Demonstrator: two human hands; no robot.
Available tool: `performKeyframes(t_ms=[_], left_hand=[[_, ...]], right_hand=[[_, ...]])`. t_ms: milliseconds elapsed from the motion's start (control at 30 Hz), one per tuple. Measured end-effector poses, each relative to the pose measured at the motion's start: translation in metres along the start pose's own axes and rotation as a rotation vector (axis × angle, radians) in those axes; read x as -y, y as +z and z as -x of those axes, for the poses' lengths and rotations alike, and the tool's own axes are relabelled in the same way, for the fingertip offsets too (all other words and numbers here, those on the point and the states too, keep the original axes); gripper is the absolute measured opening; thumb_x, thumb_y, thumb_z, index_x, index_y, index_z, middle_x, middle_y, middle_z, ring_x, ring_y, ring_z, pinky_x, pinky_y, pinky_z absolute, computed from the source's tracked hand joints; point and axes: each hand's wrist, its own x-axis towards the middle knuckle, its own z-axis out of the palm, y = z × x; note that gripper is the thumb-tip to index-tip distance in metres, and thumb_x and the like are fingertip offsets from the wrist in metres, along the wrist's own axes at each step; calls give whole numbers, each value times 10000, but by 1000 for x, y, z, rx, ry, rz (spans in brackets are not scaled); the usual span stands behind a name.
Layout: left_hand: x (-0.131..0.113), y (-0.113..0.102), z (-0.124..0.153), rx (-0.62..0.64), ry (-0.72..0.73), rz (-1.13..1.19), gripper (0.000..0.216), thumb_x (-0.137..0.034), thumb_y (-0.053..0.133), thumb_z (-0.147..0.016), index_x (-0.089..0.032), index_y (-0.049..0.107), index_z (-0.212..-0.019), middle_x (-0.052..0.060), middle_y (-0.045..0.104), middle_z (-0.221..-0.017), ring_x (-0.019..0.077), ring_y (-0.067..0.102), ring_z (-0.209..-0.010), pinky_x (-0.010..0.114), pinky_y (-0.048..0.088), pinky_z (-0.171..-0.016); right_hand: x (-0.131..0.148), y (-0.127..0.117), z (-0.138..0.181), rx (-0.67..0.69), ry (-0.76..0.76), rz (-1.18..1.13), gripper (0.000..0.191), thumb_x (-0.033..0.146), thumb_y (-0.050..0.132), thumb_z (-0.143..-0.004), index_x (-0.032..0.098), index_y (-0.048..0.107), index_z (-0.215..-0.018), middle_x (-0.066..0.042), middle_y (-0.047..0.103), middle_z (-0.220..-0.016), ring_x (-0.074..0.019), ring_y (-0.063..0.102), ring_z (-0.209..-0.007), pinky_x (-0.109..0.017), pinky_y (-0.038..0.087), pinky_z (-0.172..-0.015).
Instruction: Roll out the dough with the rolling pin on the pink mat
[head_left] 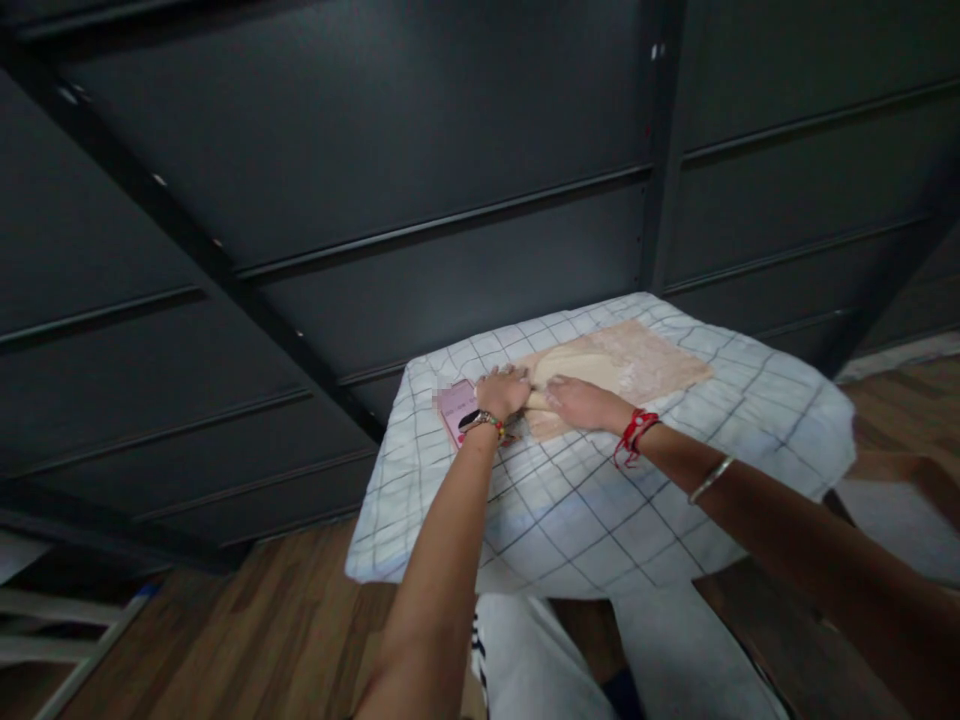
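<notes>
A flattened sheet of pale dough lies on a flour-dusted tan mat. Its near left edge looks folded or rolled into a thick strip between my hands. My left hand, palm down, is closed at the strip's left end, its fingertips partly hidden. From the right, my right hand grips the dough's near edge with bent fingers dusted with flour. Just left of my left hand, and partly under it, is a flat pink item with a lighter printed face; its kind is not clear.
A white checked cloth covers the small table and hangs over its front edge. Dark panels with metal bars rise close behind it. My knees are against the front side. A white slatted frame stands on the wooden floor at left.
</notes>
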Motion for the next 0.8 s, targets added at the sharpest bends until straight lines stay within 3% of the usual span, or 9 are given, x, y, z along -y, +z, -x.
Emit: performKeyframes(t_ms=[200,400,500,633,800], left_hand=[[0,-2,23,-22,-40,-24,350,-269,365,-930,-234,566,-1214,67,532,-1303,277,437,-1211,452,308,-1007],[1,14,41,-175,-70,-84,439,-265,282,-939,-154,476,-1316,107,430,-1394,269,327,-1307,446,220,-1071],[4,13,38,-174,-52,-78,456,-267,238,-957,-139,443,-1344,111,389,-1422,254,316,-1319,421,239,-1070],[6,-1,15,-215,-9,-52,470,-232,238,-950,-79,404,-1363,138,386,-1419,232,303,-1329,367,230,-1083],[3,-2,-20,-106,53,-28,480,-257,318,-924,-75,396,-1362,157,428,-1383,245,353,-1296,353,258,-1061]], right_hand=[[38,-10,17,2,262,-118,341,185,344,-913,37,519,-1165,-206,610,-1096,-231,598,-970,-315,441,-832],[49,-21,29,-45,186,-68,401,69,395,-835,99,479,-1226,-159,620,-1062,-216,614,-903,-286,454,-734],[35,-37,26,-42,124,-32,378,61,418,-826,105,515,-1189,-149,635,-1009,-212,616,-863,-282,450,-700],[1,-54,13,-67,64,-37,304,77,497,-805,99,589,-1094,-144,645,-1041,-212,597,-927,-286,435,-780],[-29,-37,5,-57,67,-116,240,131,537,-818,109,632,-1037,-120,664,-1027,-200,599,-934,-285,426,-824]])
